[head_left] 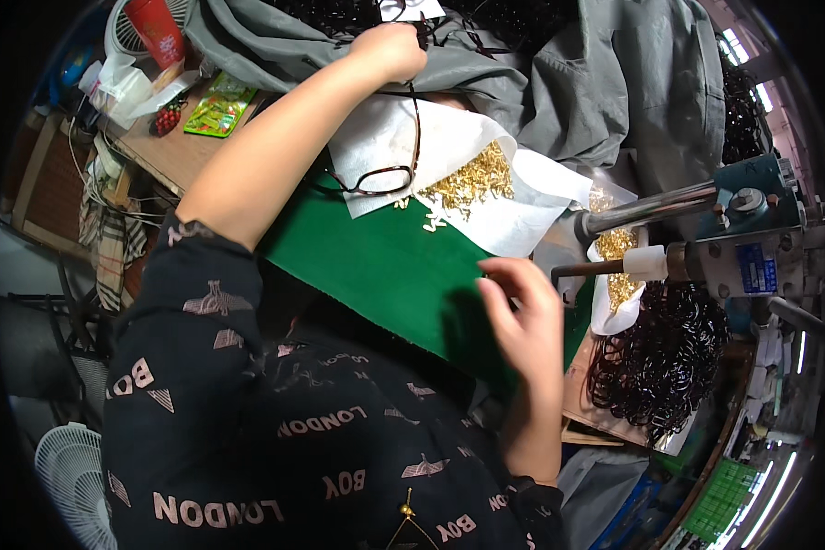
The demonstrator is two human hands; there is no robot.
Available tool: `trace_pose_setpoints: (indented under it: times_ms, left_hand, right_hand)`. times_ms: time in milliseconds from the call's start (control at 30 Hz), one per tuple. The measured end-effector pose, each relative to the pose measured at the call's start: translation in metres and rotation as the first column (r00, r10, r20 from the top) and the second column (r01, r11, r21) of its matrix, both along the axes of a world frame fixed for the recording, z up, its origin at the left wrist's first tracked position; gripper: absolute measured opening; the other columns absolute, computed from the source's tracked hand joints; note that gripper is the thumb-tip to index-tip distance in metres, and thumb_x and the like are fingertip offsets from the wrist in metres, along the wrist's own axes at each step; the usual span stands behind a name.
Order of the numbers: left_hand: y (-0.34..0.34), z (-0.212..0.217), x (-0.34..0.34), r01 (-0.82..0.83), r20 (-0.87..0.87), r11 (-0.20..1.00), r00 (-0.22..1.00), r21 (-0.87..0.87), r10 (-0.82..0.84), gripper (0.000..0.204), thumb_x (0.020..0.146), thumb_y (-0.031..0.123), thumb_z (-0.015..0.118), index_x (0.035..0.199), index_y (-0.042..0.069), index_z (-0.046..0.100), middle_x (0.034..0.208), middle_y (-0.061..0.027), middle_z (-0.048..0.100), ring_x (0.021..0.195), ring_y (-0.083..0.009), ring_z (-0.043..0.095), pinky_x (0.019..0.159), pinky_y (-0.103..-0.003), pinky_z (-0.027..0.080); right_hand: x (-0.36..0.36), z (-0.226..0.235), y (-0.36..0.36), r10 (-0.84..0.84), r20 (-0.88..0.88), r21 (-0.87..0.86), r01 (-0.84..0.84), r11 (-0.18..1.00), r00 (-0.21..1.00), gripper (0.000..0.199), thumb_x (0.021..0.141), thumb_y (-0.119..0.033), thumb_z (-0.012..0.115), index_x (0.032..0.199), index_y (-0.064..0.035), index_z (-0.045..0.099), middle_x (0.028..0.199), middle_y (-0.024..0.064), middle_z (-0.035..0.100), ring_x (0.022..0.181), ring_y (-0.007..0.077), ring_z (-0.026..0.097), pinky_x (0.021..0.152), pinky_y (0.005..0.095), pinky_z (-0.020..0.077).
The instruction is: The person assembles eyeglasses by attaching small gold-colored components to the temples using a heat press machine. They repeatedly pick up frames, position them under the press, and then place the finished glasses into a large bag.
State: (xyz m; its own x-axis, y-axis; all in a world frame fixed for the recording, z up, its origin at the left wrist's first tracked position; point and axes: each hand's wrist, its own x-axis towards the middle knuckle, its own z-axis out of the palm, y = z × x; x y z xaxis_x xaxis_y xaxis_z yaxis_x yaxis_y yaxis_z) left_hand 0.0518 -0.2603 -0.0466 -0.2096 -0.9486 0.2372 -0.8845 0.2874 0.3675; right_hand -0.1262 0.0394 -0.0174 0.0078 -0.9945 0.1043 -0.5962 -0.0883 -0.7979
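Observation:
My left hand (391,53) reaches far forward to a heap of dark glossy pieces (509,20) on grey cloth. Its fingers are curled and partly hidden, so what they grip does not show. Just below it, a tortoiseshell eyeglass frame (383,181) lies with one temple running up toward the hand. My right hand (527,316) hovers over the green mat (367,275), thumb and forefinger slightly apart with nothing visible between them. Small gold metal pieces (478,183) are heaped on white paper (522,225), a few spilling onto the mat.
At right, a machine's metal rod (651,213) and a lower spindle with a white collar (646,263) jut over the table. Beneath them hangs a bunch of dark glossy loops (655,367). A green packet (220,105) and red cup (154,32) stand at far left.

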Motion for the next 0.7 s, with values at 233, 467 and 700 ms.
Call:
trace_pose_setpoints:
  times_ms: [233, 467, 700]
  left_hand:
    - [0.066, 0.095, 0.071, 0.261, -0.567, 0.924, 0.731, -0.28, -0.379, 0.023, 0.082, 0.007, 0.059, 0.105, 0.003, 0.058, 0.097, -0.0064, 0.061, 0.09, -0.0176, 0.058, 0.08, -0.029, 0.047]
    - [0.138, 0.108, 0.1, 0.1, -0.843, 0.963, 0.468, -0.25, -0.267, 0.028, 0.093, 0.008, 0.042, 0.115, -0.002, 0.056, 0.088, -0.0089, 0.064, 0.061, -0.0071, 0.055, 0.051, -0.017, 0.042]
    - [0.196, 0.079, 0.085, 0.221, -0.935, 0.925, 0.11, -0.308, -0.338, 0.033, 0.088, 0.006, 0.046, 0.12, -0.004, 0.052, 0.096, -0.0102, 0.059, 0.066, -0.0068, 0.05, 0.046, -0.014, 0.035]
  right_hand:
    - [0.02, -0.048, -0.057, 0.031, -0.162, 0.083, -0.018, 0.996, 0.986, 0.015, 0.075, -0.003, 0.067, 0.086, 0.0004, 0.057, 0.077, 0.0111, 0.059, 0.064, 0.0211, 0.058, 0.061, 0.0307, 0.0469]
    - [0.027, -0.061, -0.08, 0.195, -0.411, -0.059, -0.239, 0.969, 0.89, 0.014, 0.071, -0.002, 0.065, 0.081, -0.0009, 0.055, 0.075, 0.0141, 0.054, 0.07, 0.0333, 0.056, 0.064, 0.0397, 0.0459]
    - [0.007, -0.031, -0.054, 0.124, -0.099, -0.059, -0.13, 0.99, 0.987, 0.009, 0.076, 0.0, 0.062, 0.08, -0.0004, 0.054, 0.078, 0.0093, 0.055, 0.066, 0.0226, 0.054, 0.063, 0.0307, 0.0455]
